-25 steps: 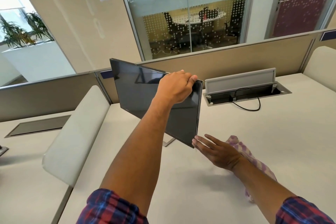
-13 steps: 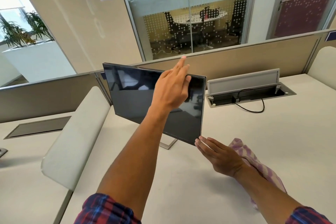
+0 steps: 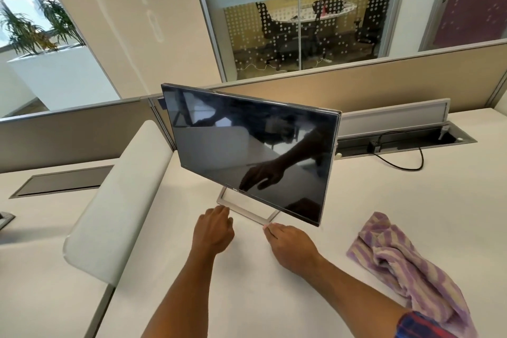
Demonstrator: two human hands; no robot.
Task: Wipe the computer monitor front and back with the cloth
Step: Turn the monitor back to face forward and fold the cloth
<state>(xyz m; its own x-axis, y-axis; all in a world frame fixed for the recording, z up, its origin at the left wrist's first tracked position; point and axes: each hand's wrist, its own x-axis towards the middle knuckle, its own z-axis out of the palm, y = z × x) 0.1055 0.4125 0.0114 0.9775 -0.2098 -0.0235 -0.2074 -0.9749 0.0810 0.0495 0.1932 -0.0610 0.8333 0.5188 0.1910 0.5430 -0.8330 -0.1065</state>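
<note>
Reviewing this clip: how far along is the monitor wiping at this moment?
Done: nothing shows whether any wiping has happened. The monitor stands on the desk with its dark screen toward the camera. In hand: the left hand and right hand are at the front bar of the stand base; neither holds the cloth, which lies crumpled to the right. Left: picking up the cloth and wiping.

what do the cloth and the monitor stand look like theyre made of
The cloth looks like soft woven terry or cotton, matte, with purple and beige stripes; it lies in limp folds. The monitor stand looks like brushed or painted metal, silvery, thin, straight-edged; coated plastic can't be ruled out.
</note>
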